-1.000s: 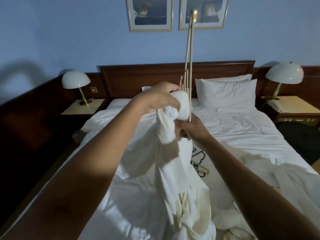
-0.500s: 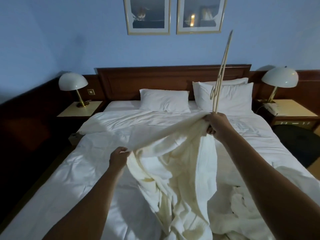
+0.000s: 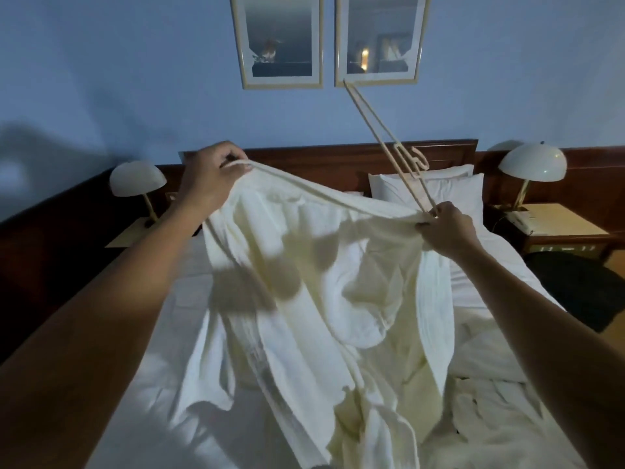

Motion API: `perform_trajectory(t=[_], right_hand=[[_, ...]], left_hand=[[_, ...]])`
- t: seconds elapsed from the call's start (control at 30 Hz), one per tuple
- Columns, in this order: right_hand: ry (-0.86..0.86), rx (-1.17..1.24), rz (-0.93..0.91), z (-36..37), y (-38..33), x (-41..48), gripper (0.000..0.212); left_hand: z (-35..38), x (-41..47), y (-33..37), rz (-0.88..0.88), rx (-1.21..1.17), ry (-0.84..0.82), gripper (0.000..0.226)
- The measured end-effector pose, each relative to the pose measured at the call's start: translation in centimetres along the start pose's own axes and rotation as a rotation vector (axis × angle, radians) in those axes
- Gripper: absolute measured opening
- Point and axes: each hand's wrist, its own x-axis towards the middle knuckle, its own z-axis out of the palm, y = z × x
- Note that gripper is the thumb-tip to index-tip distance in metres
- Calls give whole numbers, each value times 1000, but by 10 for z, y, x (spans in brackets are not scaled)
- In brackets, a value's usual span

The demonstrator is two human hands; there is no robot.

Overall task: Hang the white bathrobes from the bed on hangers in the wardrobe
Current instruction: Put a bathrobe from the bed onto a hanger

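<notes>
One white cloth bathrobe (image 3: 338,282) hangs spread above the white bed (image 3: 148,428), its upper edge pinched at both ends, left grip (image 3: 209,177) on cloth, right grip (image 3: 446,228) closed on cloth and pale thin hanger (image 3: 362,108).

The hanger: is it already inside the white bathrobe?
No, the hanger sticks up bare above the right hand, which grips it with the bathrobe edge.

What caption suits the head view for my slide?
Left hand and right hand spread a white bathrobe above the bed, the right hand also holding a hanger.
</notes>
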Motion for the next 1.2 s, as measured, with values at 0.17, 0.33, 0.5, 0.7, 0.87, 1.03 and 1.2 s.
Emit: perform_trajectory(t=[0.17, 0.33, 0.5, 0.7, 0.87, 1.03, 1.2], right_hand=[[8, -20, 17, -3, 10, -4, 25], [-104, 237, 57, 0, 2, -6, 21], [-146, 311, 55, 1, 2, 0, 22], [-228, 209, 19, 24, 9, -4, 17], [-301, 182, -99, 24, 11, -29, 56], [-344, 231, -301, 22, 40, -83, 60], [-524, 176, -380, 28, 78, -132, 65]], left_hand=[[28, -36, -37, -57, 98, -149, 16], [38, -66, -72, -227, 140, -360, 56], [34, -84, -55, -306, 212, -759, 54], [48, -105, -32, -580, -532, -757, 38], [73, -98, -26, -823, -913, -493, 42], [82, -103, -29, -861, -902, -494, 20], [68, -104, -52, -925, -916, -472, 25]])
